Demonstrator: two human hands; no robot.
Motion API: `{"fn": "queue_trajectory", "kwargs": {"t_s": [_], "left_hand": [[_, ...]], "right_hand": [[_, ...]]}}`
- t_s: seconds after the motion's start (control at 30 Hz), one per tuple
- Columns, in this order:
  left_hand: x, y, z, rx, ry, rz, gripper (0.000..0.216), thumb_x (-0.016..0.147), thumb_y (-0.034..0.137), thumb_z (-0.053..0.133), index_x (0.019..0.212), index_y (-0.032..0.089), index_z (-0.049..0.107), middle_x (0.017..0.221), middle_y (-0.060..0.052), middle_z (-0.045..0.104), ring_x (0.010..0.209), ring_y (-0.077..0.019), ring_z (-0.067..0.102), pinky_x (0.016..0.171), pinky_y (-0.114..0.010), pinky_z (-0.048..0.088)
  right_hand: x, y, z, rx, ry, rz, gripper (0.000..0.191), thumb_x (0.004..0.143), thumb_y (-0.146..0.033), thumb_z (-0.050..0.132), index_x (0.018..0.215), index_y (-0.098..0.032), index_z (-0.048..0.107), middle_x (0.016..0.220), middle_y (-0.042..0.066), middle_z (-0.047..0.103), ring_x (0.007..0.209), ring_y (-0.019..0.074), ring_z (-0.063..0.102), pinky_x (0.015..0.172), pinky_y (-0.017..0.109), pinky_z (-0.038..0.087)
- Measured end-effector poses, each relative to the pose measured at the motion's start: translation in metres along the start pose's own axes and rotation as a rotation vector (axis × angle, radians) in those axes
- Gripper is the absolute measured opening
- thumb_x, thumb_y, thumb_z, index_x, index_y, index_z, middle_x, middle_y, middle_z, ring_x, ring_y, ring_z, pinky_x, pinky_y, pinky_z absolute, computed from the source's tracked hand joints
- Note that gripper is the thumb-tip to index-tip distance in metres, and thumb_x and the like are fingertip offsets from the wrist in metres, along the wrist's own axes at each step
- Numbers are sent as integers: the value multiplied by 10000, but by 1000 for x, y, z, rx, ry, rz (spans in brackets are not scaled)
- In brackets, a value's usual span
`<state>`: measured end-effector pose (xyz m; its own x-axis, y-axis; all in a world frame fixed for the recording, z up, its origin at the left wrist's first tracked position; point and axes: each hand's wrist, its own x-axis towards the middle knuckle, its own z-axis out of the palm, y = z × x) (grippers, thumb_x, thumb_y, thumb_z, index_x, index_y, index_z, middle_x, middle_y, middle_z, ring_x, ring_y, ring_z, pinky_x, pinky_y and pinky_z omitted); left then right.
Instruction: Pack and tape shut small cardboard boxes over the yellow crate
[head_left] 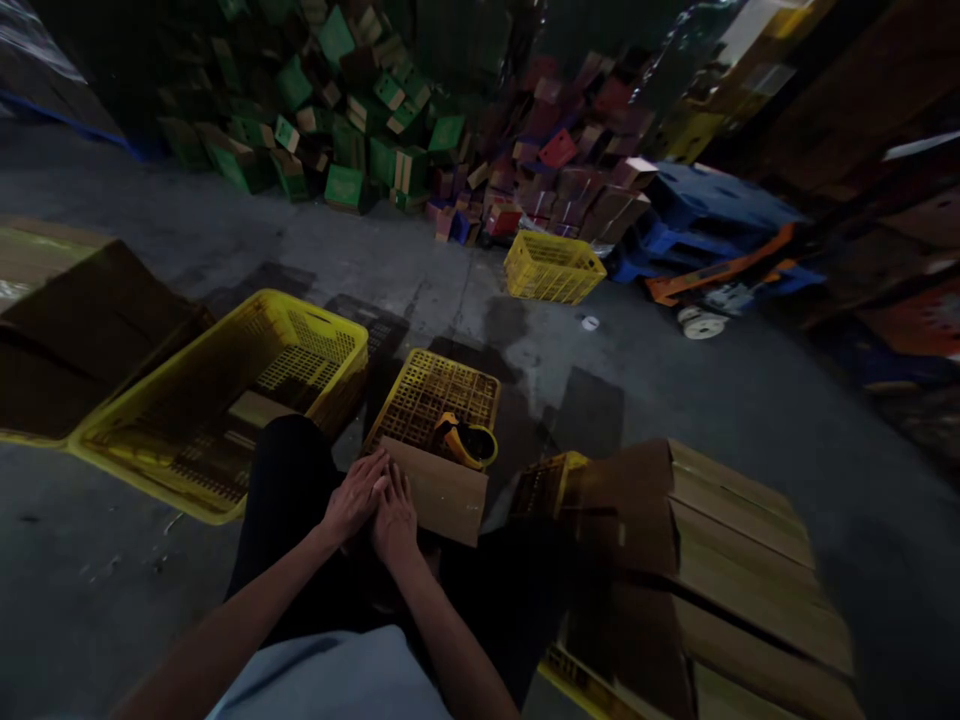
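Observation:
A small brown cardboard box rests by my knees, its long side facing up. My left hand bends over the box's left end, fingertips pressed together at the corner. Right beside it, my right hand grips the same end, its fingers close together and meeting the left fingertips. Their undersides, and what lies beneath the palms, are hidden. Just beyond the box, a yellow and black tape dispenser lies on a yellow plastic crate with a grid surface.
To my left stands a large yellow basket with a cardboard piece inside. Stacked cartons sit at my right. Farther off are another yellow crate, an orange pallet jack, blue pallets and a heap of green boxes.

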<state>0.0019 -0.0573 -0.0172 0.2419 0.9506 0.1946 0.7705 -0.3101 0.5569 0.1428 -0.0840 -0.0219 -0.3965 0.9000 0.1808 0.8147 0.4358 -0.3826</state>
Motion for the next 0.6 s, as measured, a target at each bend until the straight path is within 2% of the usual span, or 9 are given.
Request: {"fn": "queue_trajectory", "kwargs": {"t_s": [0.17, 0.3, 0.47, 0.6], "left_hand": [[-1, 0, 2, 151, -55, 83, 489, 1065, 360, 392, 1501, 154, 474, 1602, -118, 408, 1460, -247, 389, 1155, -427, 420], [-9, 5, 3, 259, -59, 77, 509, 1050, 387, 427, 1501, 156, 476, 1603, -129, 403, 1446, -281, 421, 1133, -448, 436], [-30, 20, 13, 297, -56, 143, 576, 1023, 396, 472, 1519, 104, 438, 1613, -182, 363, 1505, -327, 321, 1177, -509, 378], [-37, 25, 20, 273, -26, 134, 596, 1006, 367, 496, 1520, 73, 423, 1606, -216, 359, 1498, -344, 332, 1167, -524, 399]], "right_hand": [[-33, -1, -13, -50, -56, 67, 562, 1027, -232, 403, 1577, -136, 338, 1596, 122, 410, 1510, 264, 319, 1214, 482, 306], [-47, 18, -30, -90, -25, 176, 518, 1061, -298, 344, 1551, -138, 399, 1590, 121, 421, 1496, 255, 348, 1206, 480, 306], [-49, 42, -38, -171, 81, 295, 535, 1072, -329, 319, 1553, -106, 384, 1586, 156, 419, 1498, 276, 342, 1185, 502, 336], [-36, 33, -31, -147, 66, 242, 508, 1067, -293, 329, 1524, -98, 438, 1573, 149, 444, 1502, 266, 336, 1188, 469, 349]]}}
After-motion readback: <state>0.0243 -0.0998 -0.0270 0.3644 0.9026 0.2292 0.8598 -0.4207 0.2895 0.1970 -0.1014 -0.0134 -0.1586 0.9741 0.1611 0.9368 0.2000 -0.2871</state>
